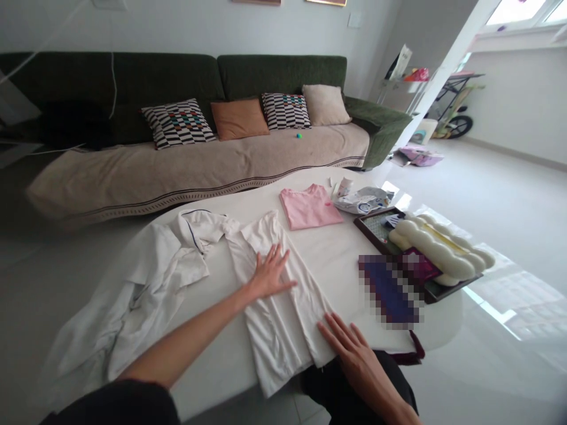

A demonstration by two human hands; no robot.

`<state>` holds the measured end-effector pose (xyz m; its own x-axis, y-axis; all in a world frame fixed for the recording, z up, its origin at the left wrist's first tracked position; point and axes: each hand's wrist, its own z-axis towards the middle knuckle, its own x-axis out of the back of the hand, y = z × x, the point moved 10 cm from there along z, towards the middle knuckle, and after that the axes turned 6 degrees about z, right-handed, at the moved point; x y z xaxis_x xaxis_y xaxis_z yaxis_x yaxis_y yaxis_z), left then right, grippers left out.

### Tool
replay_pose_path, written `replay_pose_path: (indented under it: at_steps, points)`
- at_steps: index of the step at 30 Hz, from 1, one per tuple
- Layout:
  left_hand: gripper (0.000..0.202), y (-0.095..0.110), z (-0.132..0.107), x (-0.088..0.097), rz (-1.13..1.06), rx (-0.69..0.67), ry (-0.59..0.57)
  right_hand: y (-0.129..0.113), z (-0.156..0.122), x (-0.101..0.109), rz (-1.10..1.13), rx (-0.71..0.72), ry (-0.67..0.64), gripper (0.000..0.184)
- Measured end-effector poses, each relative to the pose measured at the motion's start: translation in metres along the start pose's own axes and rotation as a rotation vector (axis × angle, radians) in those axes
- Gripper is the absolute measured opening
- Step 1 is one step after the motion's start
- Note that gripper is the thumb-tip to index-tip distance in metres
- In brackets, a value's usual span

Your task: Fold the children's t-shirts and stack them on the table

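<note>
A white garment [274, 307] lies folded into a long strip on the white table [328, 251]. My left hand [271, 274] rests flat on its middle, fingers spread. My right hand [349, 349] lies flat on its lower right edge near the table's front, fingers stretched out. A second white garment with dark piping [146, 277] lies crumpled to the left. A folded pink shirt [309, 206] sits further back.
A dark tray [376, 227] at the right holds a cream bumpy cushion [438, 248] and purple items. Crumpled paper and small packets [361, 199] lie behind it. A green sofa [186, 118] with several cushions stands beyond the table.
</note>
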<state>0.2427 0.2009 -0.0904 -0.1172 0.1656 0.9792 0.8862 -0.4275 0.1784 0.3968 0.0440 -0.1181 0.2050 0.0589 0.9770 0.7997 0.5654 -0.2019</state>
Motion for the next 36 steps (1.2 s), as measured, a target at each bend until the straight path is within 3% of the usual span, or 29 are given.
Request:
replay_pose_path:
  at_steps: [2,4,7,12,18,22,26,30,33,36]
  points:
    - [0.098,0.041,-0.07,-0.028,-0.013,-0.123,-0.087,-0.001,0.004,0.003,-0.027,0.033,0.022,0.07]
    - [0.106,0.063,-0.127,-0.056,-0.007,-0.135,-0.157,-0.005,0.006,0.006,-0.058,0.06,0.05,0.067]
    - [0.099,0.067,-0.168,-0.074,0.039,-0.033,-0.125,-0.016,0.004,0.011,-0.095,0.099,0.085,0.06]
    - [0.089,0.069,-0.177,-0.069,0.025,-0.061,-0.012,-0.028,-0.007,0.019,-0.11,0.144,0.152,0.04]
    - [0.07,0.071,-0.197,-0.061,-0.047,-0.13,-0.026,-0.042,-0.015,0.03,-0.053,0.174,0.194,0.023]
    - [0.068,0.08,-0.222,-0.058,-0.116,-0.179,-0.112,-0.067,-0.025,0.045,0.08,0.175,0.15,0.023]
    - [0.068,0.09,-0.262,-0.054,-0.286,-0.192,-0.263,-0.1,-0.047,0.066,0.233,0.189,0.087,0.025]
    - [0.06,0.096,-0.292,-0.027,-0.547,-0.193,-0.438,-0.107,-0.056,0.081,0.416,0.08,-0.08,0.027]
    - [0.044,0.081,-0.282,0.012,-0.777,-0.165,-0.458,-0.09,-0.031,0.098,0.528,-0.014,-0.161,0.027]
    - [0.037,0.039,-0.236,0.034,-0.969,-0.053,-0.448,-0.061,0.032,0.111,0.646,-0.053,-0.174,0.029]
